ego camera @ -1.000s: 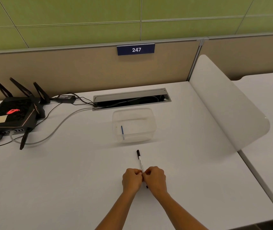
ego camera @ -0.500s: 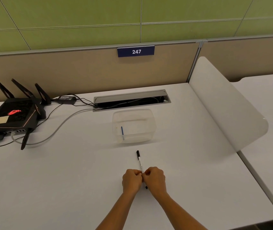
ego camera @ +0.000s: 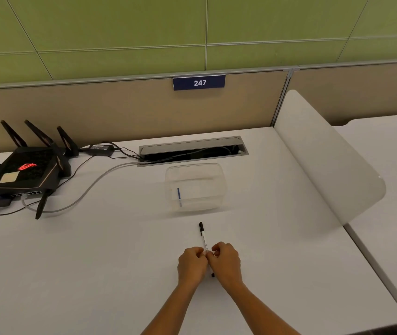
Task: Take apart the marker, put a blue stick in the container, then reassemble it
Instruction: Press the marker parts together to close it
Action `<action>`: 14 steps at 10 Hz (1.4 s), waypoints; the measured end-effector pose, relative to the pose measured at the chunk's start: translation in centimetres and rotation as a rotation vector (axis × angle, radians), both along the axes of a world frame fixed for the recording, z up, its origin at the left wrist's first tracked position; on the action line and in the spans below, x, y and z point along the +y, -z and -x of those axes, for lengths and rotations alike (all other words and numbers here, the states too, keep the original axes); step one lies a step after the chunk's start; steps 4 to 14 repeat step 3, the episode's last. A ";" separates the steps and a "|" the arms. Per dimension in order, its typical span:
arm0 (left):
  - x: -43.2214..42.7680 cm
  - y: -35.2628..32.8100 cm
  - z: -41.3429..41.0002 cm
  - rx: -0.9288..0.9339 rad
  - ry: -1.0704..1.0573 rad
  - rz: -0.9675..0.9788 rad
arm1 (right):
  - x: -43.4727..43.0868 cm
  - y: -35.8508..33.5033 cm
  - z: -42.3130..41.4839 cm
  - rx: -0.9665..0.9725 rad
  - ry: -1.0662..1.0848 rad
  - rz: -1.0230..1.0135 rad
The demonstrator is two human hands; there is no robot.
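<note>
Both hands on the marker (ego camera: 204, 240) near centre of the table (ego camera: 96, 262) — left hand (ego camera: 192, 263) and right hand (ego camera: 226, 261) curled tight, fingertips pinching the white barrel from either side, knuckles touching. Marker lies pointing far/near: black cap at far end, small black tip pokes out below the right hand. Clear container (ego camera: 194, 187) sits just beyond the cap, apart from it, w/ blue stick (ego camera: 179, 195) inside at its left. Far left: black router (ego camera: 21, 169) + cables. Cable slot (ego camera: 192, 149) behind container.
</note>
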State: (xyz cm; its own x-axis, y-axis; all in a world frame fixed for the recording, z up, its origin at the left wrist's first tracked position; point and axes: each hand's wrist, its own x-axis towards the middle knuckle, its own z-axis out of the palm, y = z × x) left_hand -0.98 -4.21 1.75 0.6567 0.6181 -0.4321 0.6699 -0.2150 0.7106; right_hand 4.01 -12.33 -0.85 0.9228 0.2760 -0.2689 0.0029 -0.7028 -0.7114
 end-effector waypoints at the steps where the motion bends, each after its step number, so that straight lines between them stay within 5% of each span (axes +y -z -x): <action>1: 0.2 -0.6 -0.3 -0.017 0.040 -0.053 | 0.3 -0.5 -0.4 -0.057 -0.026 -0.006; 3: 2.0 -3.6 -3.0 -0.094 0.162 -0.280 | 1.6 -3.5 -3.3 -0.229 -0.110 0.003; 14: 2.0 -3.6 -3.0 -0.094 0.162 -0.280 | 1.6 -3.5 -3.3 -0.229 -0.110 0.003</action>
